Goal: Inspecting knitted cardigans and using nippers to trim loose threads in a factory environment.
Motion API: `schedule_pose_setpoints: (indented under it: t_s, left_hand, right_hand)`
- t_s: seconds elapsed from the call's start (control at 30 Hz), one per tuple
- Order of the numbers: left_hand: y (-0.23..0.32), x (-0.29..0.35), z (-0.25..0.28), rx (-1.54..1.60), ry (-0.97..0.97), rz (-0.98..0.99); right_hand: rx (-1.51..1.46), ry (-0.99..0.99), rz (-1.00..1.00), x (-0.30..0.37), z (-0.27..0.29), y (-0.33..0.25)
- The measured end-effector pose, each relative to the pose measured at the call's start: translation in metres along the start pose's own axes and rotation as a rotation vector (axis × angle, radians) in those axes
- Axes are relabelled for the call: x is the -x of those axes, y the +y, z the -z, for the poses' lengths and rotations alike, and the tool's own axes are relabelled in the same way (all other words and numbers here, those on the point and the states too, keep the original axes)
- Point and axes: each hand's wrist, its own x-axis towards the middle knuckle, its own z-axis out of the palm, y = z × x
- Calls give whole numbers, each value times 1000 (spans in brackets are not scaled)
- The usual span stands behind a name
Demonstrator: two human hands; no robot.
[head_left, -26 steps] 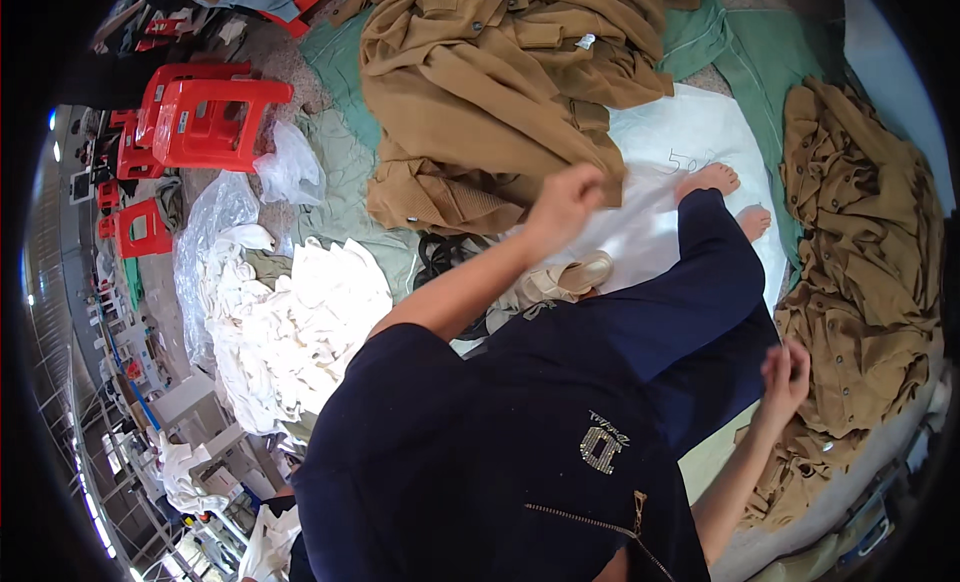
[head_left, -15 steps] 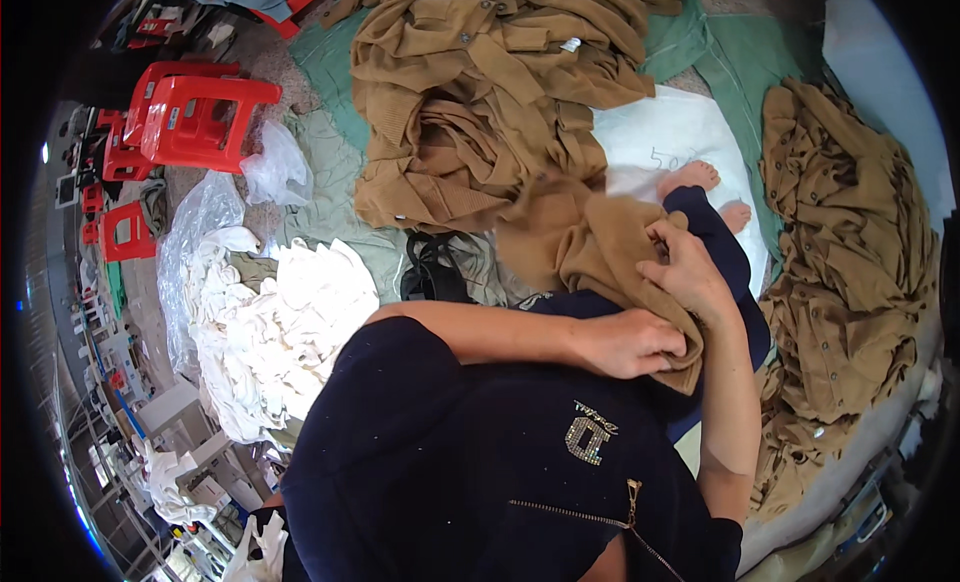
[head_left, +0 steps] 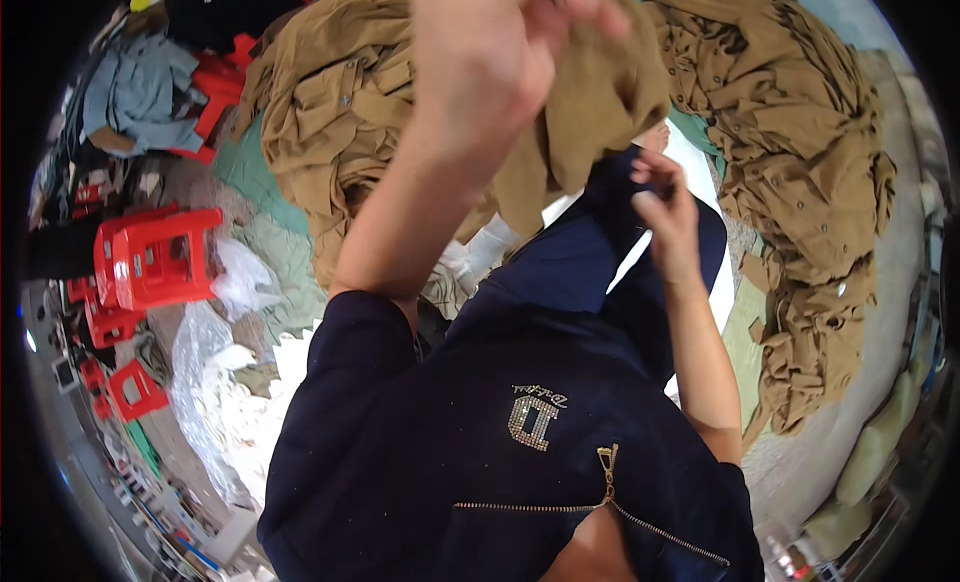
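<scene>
A brown knit garment (head_left: 585, 112) hangs above my lap, its lower edge falling over the dark blue trousers. Raised high in the upper middle, my left hand (head_left: 500, 52) is closed on the garment's upper part; the fingers are smeared by motion and cut by the top edge. My right hand (head_left: 670, 217) stands just right of the hanging cloth with fingers loosely bent, thumb apart and nothing visible between them. Behind the left forearm lies a large heap of brown buttoned garments (head_left: 345, 102), partly hidden.
Another brown garment pile (head_left: 800, 172) lies at the right. On the left are red plastic stools (head_left: 160, 257), a clear plastic bag (head_left: 243, 280) and a white cloth pile (head_left: 240, 412). Green sheeting (head_left: 265, 172) covers part of the floor.
My left hand has gone from my lap up and away, lifting the brown garment with it. The right hand has let go of the cloth. The view has shifted too.
</scene>
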Motion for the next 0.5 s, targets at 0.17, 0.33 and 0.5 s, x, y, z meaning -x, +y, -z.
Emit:
schedule_pose_setpoints:
  t_s: [0.17, 0.33, 0.5]
  left_hand:
    - [8, -29, -70, -458, 538, -116]
    - [-1, 6, -111, -578, 473, -158]
    - [21, -16, -55, -593, 459, -134]
  right_hand:
    - [108, 57, 88, -17, -77, 26]
    - [173, 256, 288, -91, -103, 47]
    - [-562, 742, 236, -114, -18, -32]
